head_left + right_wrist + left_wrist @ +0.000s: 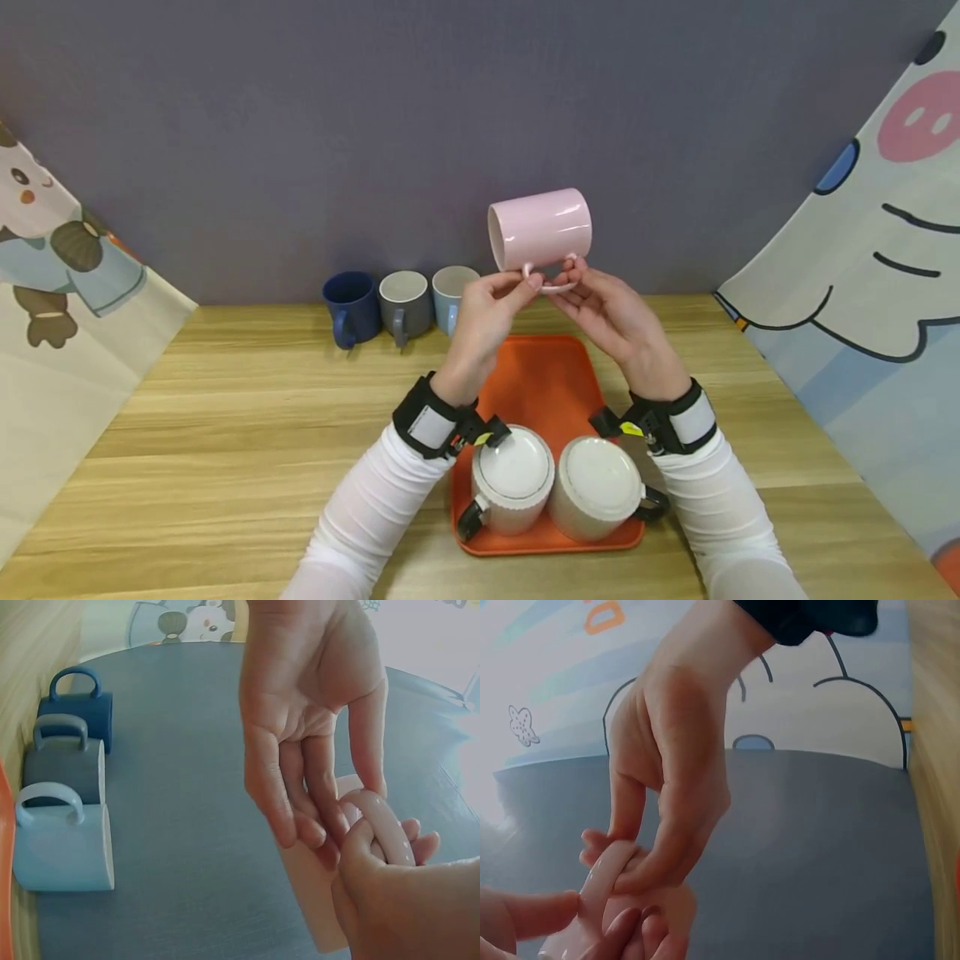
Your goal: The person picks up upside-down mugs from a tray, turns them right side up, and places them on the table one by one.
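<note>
Both hands hold a glossy pink mug (542, 227) up in front of the grey backdrop. It lies on its side, mouth toward the left and handle below. My left hand (482, 325) pinches the handle (386, 826) at the end near the rim, thumb on top. My right hand (622, 325) grips the same handle toward the mug's base, as the left wrist view also shows with the right hand (682, 757) coming from above. The inside of the mug is mostly hidden.
An orange tray (536, 375) lies beneath the arms. On it stand two upside-down white mugs, one left (516, 475) and one right (600, 487), both black-handled. Along the backdrop are a navy mug (356, 304), a grey mug (407, 312) and a light blue mug (452, 287).
</note>
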Action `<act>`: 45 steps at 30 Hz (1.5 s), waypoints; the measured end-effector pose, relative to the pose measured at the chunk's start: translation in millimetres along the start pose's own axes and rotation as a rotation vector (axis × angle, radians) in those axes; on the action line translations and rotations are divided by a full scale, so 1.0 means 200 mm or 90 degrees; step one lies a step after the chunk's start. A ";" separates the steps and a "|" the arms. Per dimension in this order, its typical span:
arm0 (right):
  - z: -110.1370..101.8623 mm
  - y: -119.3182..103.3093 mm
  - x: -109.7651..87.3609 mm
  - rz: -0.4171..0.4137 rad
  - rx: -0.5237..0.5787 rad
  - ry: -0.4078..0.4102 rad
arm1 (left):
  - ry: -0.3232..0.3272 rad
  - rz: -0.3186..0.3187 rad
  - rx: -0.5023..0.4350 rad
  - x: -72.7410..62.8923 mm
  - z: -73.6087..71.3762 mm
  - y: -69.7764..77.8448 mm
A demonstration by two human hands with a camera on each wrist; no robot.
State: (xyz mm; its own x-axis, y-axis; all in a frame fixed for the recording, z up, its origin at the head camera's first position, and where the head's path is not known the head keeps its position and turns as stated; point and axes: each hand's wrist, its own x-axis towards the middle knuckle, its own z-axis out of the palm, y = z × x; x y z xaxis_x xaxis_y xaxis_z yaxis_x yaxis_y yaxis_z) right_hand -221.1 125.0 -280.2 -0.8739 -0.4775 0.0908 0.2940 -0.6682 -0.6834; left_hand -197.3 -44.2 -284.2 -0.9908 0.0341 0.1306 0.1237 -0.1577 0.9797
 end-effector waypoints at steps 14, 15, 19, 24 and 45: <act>0.01 0.01 0.00 -0.035 -0.038 0.007 | -0.079 0.022 0.190 0.00 -0.11 0.01; 0.01 0.00 -0.01 -0.043 -0.041 0.008 | -0.063 0.040 0.211 0.00 -0.12 0.01; 0.01 -0.01 -0.01 -0.078 -0.064 0.026 | 0.008 0.131 0.306 -0.01 -0.15 -0.02; 0.00 -0.02 -0.01 -0.121 -0.123 0.042 | 0.082 0.261 0.407 -0.01 -0.19 -0.06; -0.14 0.08 0.12 -0.185 -0.366 0.168 | 0.096 0.401 0.728 -0.06 -0.46 -0.27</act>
State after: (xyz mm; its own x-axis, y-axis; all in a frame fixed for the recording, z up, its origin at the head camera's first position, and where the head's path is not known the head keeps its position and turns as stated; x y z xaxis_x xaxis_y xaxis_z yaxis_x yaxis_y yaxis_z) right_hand -246.9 118.5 -309.2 -0.9724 -0.1224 0.1986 -0.1536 -0.3048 -0.9399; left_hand -196.4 -127.4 -353.2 -0.7342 0.1401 0.6643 0.4651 0.8166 0.3418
